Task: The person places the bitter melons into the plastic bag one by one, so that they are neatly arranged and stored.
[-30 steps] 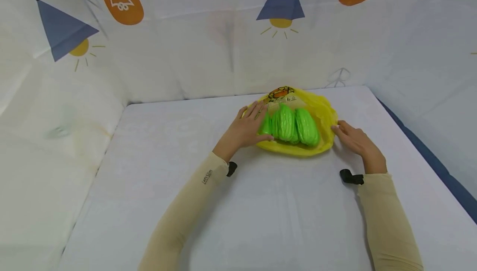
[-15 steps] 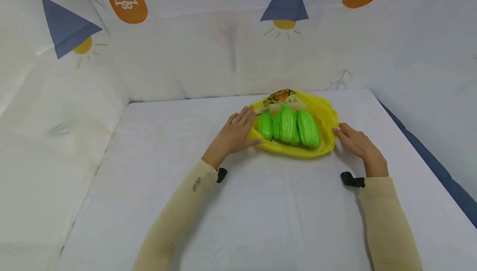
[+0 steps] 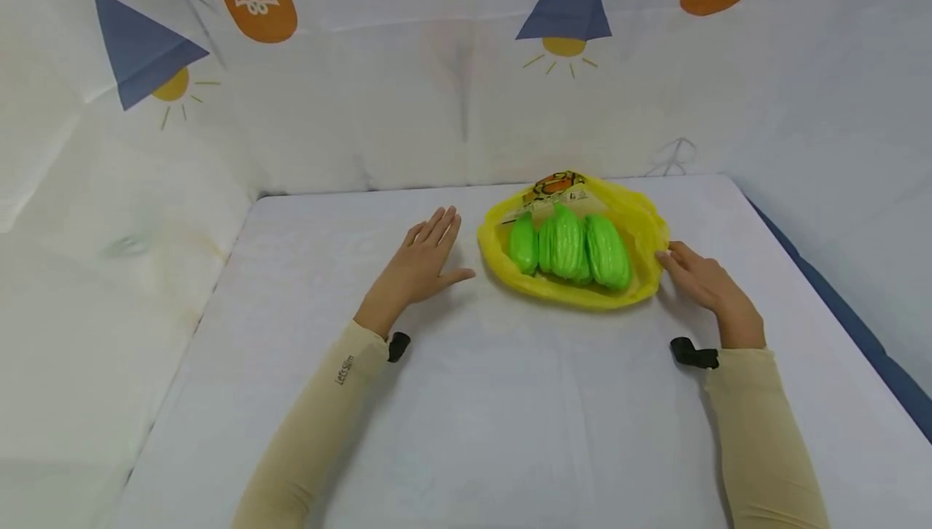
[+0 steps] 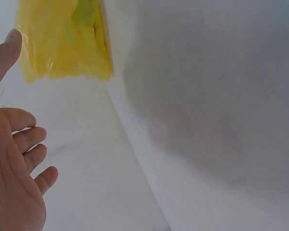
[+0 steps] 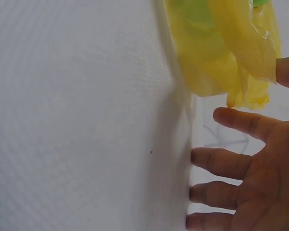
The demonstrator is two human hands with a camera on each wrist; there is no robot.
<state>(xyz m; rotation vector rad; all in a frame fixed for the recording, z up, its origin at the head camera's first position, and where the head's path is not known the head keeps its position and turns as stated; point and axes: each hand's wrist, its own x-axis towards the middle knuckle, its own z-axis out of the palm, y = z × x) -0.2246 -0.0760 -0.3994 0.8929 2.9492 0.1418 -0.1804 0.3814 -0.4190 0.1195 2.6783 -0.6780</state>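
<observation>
A yellow plastic bag (image 3: pixel 644 217) lies on the table, its mouth spread wide and its rim turned out. Inside stand several bright green, shiny, elongated bundles (image 3: pixel 568 242) side by side. My left hand (image 3: pixel 415 266) is apart from the bag, to its left, with fingers straight and thumb spread toward it. In the left wrist view the palm faces the bag's side (image 4: pixel 62 43). My right hand (image 3: pixel 702 278) is at the bag's right edge. In the right wrist view its thumb (image 5: pixel 288 72) touches the yellow film while the other fingers are extended, apart from each other.
The bag rests near the back edge of a white table (image 3: pixel 466 399). Behind it rises a white cloth wall (image 3: pixel 408 108) printed with lamps and bulbs. A dark blue strip (image 3: pixel 837 294) runs along the table's right edge.
My left hand has drawn back leftward from over the bundles and the bag's left rim, uncovering the leftmost bundle. The right hand has stayed at the bag's right edge.
</observation>
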